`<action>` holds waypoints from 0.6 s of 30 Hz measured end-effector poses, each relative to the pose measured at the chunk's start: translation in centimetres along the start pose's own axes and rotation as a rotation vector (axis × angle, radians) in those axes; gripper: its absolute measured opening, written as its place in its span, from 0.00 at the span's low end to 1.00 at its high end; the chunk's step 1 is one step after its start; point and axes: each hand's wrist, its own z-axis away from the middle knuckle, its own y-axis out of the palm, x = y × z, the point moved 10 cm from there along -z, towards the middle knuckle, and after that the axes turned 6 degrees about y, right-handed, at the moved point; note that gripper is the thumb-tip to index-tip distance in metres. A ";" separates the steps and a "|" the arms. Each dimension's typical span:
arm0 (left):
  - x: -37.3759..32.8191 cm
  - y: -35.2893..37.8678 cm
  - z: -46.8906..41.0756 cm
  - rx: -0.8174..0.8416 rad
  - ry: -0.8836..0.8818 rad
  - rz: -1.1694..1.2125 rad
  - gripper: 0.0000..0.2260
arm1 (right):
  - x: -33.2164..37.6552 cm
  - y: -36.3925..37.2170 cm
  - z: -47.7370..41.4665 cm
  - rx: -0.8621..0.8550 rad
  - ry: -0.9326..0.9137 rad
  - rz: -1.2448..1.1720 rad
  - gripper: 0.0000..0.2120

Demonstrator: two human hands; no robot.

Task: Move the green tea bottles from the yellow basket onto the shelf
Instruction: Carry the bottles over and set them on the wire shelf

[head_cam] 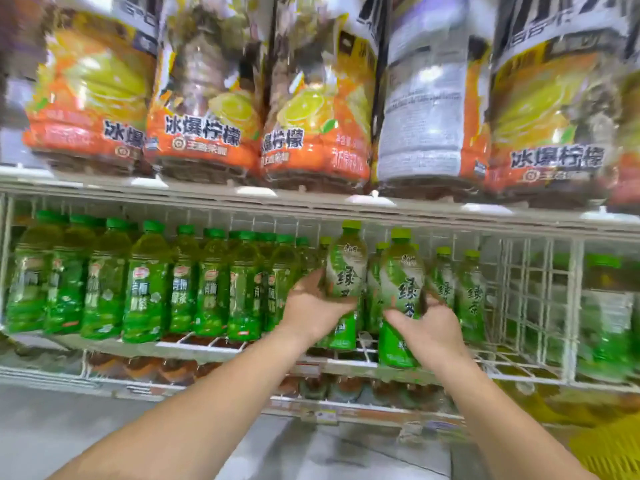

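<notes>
We judge these full, clear plastic green tea bottles with lime caps to be fairly heavy, stiff but smooth-skinned and likely to slip, so the labelled waist is the place to take them; our left hand [313, 308] is wrapped round the middle of one bottle [346, 271]; our right hand [427, 329] clasps another [401, 282] low on its body. Both bottles stand upright at the front of the white wire shelf [512, 362], beside those already stocked; the yellow plastic basket [609, 445] sits low at the right.

Large lemon drink bottles [204, 98] with orange and yellow labels stand in a row on the upper rack, darker green bottles [145, 285] fill the left of the rack below, and brown drink bottles [173, 368] sit lower, above grey floor [52, 427].
</notes>
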 end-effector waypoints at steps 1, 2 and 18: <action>0.2 0.7 -0.6 0.013 0.018 -0.012 0.12 | 0.0 0.4 -0.9 -0.013 -0.019 -0.020 0.35; 0.4 1.4 -1.2 0.019 0.034 -0.029 0.10 | -0.2 0.8 -2.0 -0.037 -0.043 -0.047 0.34; 6.4 3.7 -4.3 -0.180 0.000 -0.149 0.15 | -2.4 8.2 -8.5 0.018 -0.120 0.023 0.42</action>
